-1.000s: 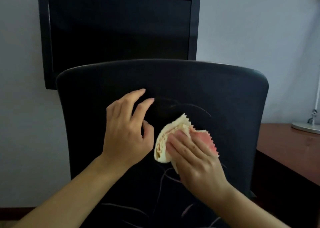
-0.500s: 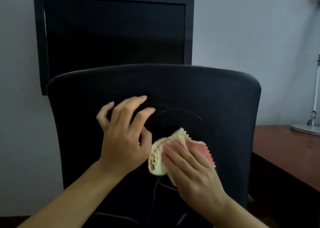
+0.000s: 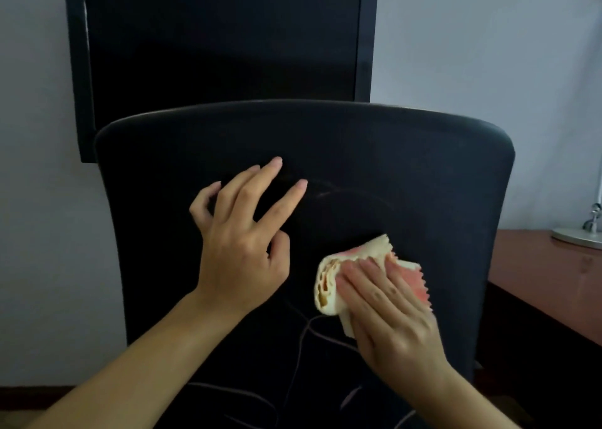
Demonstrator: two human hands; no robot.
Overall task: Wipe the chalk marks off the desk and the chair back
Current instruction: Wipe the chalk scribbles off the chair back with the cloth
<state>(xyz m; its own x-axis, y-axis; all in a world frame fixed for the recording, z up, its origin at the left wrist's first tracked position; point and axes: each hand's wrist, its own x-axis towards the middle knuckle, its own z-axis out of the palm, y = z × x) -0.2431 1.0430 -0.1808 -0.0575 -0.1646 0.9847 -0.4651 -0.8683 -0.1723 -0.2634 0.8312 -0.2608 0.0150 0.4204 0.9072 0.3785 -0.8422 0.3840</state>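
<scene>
Right hand [image 3: 387,311] presses folded cloth [image 3: 329,282] flat-fingered against chair back [image 3: 423,181]. Left hand [image 3: 241,243], fingers spread, empty, rests left of it. Chalk lines [image 3: 303,334] below.

A reddish-brown wooden desk [image 3: 534,275] stands just right of the dark chair back [image 3: 407,168], its top running out of view. On its far end, well apart from the chair back, rests a lamp's round silver base [image 3: 576,237].
</scene>
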